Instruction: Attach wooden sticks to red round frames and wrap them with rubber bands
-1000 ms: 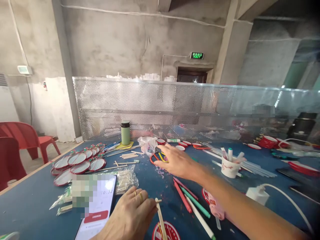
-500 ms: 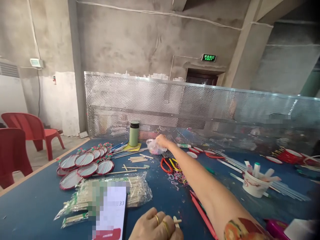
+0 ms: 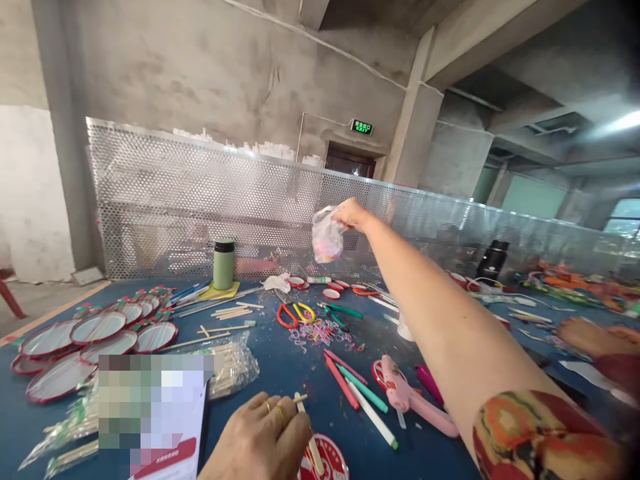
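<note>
My right hand (image 3: 353, 215) is raised high above the blue table (image 3: 280, 373), pinched shut on the top of a small clear plastic bag (image 3: 327, 236) with pink and yellow bits inside. My left hand (image 3: 260, 437) rests low at the near edge, fingers closed on a flat wooden stick (image 3: 310, 445) that lies across a round red-rimmed fan piece (image 3: 327, 461). A loose heap of small coloured rubber bands (image 3: 320, 331) lies on the table below the bag.
Scissors (image 3: 295, 313), coloured glue sticks (image 3: 357, 393) and a pink glue gun (image 3: 407, 399) lie mid-table. Red-rimmed fans (image 3: 95, 333) sit left, stick packs (image 3: 225, 367) and a phone (image 3: 165, 427) near. A green flask (image 3: 223, 264) stands by the perforated metal screen (image 3: 200, 193). Another person's hand (image 3: 590, 335) is at right.
My right hand reached to the far bag, gripped it and lifted it well above the table. The camera tilted up and right. My left hand stayed on the stick.
</note>
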`<state>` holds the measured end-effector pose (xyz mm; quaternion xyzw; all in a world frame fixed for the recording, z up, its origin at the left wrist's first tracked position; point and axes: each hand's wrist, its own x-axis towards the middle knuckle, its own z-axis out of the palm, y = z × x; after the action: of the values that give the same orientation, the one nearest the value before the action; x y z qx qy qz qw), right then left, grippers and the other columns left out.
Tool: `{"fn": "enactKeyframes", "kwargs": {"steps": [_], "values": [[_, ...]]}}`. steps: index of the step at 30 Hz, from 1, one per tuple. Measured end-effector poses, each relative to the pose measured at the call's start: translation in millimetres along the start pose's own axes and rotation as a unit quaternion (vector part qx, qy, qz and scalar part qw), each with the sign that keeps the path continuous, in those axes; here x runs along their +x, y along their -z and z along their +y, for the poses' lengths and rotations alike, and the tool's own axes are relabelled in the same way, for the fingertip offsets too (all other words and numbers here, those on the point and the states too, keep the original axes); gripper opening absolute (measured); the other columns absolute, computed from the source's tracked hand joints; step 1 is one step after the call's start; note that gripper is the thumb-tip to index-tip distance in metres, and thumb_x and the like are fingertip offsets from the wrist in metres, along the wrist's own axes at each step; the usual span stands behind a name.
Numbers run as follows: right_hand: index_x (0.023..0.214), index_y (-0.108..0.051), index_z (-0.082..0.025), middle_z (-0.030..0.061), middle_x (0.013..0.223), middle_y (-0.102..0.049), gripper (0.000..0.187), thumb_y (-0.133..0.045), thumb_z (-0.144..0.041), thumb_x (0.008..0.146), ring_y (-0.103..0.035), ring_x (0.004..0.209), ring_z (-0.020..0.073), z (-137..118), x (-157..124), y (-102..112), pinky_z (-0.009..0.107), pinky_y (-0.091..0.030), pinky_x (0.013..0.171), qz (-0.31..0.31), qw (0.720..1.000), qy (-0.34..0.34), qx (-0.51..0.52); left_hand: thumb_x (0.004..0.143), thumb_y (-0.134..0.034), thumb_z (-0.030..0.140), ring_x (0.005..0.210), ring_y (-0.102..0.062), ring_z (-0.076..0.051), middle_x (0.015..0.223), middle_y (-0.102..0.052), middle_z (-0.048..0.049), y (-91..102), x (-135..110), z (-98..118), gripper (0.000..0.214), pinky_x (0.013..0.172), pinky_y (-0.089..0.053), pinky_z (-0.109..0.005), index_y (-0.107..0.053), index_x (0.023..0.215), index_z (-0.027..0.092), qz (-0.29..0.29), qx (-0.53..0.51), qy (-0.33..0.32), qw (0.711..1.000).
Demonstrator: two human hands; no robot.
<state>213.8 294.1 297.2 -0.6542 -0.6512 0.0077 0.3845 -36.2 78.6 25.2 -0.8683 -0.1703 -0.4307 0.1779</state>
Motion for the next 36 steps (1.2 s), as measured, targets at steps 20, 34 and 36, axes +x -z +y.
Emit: {"fn": "enactKeyframes", "kwargs": {"steps": [20,34,36], "values": [[0.076,-0.067,-0.006,-0.0026,0.044,-0.051,0.007,-0.069,-0.01,0.081,-0.047,0.041,0.0085,100,-36,119,0.021,-0.044,0.045,0.087,0.981,-0.167,-0.039,0.095,-0.039,0.009,0.053,-0.054,-0.012,0.064,-0.056,0.001,-0.8,-2,-5,0.022,0.058,-0.038,-0.028,-0.052,0.081,0.019,-0.004,-0.01,-0.023,1.0],[0.119,-0.061,-0.014,0.0088,0.116,-0.064,0.03,-0.063,-0.031,0.095,-0.066,0.096,0.0203,96,-26,38,0.039,-0.057,0.081,-0.025,0.985,-0.167,-0.038,0.093,-0.042,0.009,0.052,-0.054,-0.012,0.063,-0.056,0.0015,-5.4,-6,-4,0.021,0.055,-0.039,-0.027,-0.051,0.078,0.019,-0.009,-0.004,-0.013,1.0],[0.125,-0.058,-0.017,0.0089,0.125,-0.06,0.034,-0.061,-0.034,0.096,-0.064,0.104,0.0224,100,-24,23,0.043,-0.055,0.087,-0.042,0.984,-0.171,-0.032,0.093,-0.041,0.007,0.052,-0.055,-0.012,0.064,-0.056,0.0012,-4.6,-6,-3,0.021,0.054,-0.04,-0.026,-0.052,0.079,0.02,-0.013,-0.002,-0.005,1.0]]}}
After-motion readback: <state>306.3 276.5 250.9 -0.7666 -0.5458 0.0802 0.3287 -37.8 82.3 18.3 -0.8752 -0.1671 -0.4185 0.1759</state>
